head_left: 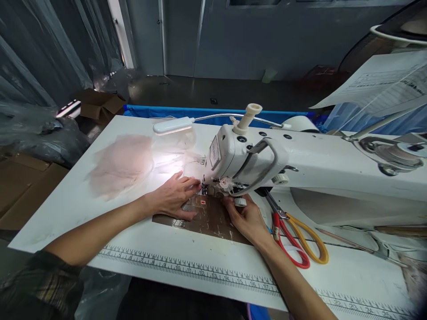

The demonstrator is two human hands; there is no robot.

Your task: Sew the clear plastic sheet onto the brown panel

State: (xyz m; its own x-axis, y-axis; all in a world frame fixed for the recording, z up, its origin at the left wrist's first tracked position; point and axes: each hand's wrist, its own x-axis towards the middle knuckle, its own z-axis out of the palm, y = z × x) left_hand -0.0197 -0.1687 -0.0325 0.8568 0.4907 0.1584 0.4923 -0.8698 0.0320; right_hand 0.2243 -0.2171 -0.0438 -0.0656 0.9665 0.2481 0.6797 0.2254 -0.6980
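Note:
A white industrial sewing machine (300, 160) stands on a white table (83, 200). My left hand (173, 198) lies flat on the brown plate (213, 220) beside the needle, fingers stretched toward the presser foot (208, 190). My right hand (245, 215) sits under the machine head, its fingers curled near the foot; what they hold is hidden. A small red and white piece (203, 202) lies on the plate between my hands.
A stack of pale pink fabric pieces (122, 164) lies at the left under a gooseneck lamp (173, 126). Red and yellow handled scissors (296, 240) rest at the right. A printed ruler (187, 266) runs along the front edge. Cardboard boxes (100, 104) and plastic bags stand behind.

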